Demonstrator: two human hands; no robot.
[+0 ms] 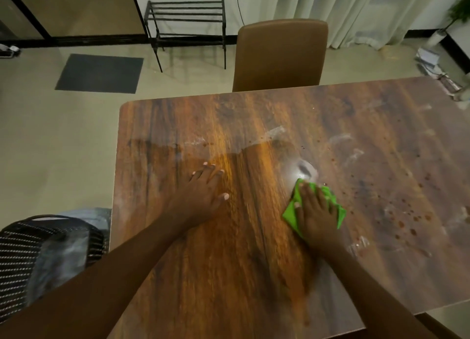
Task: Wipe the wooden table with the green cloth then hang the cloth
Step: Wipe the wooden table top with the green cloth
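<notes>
The wooden table [254,262] fills the lower right of the head view. Its left part looks dark and wet; its right part carries pale smears and brown spots. My right hand [315,211] presses flat on the bunched green cloth [290,214] near the table's middle, fingers straight and pointing away from me. My left hand [203,191] lies flat on the bare wood to the left, fingers spread, holding nothing.
A brown chair [279,53] stands at the table's far edge. A black metal rack [185,20] stands by the far wall, a dark mat [99,72] on the floor near it. A woven black chair [38,257] sits at lower left.
</notes>
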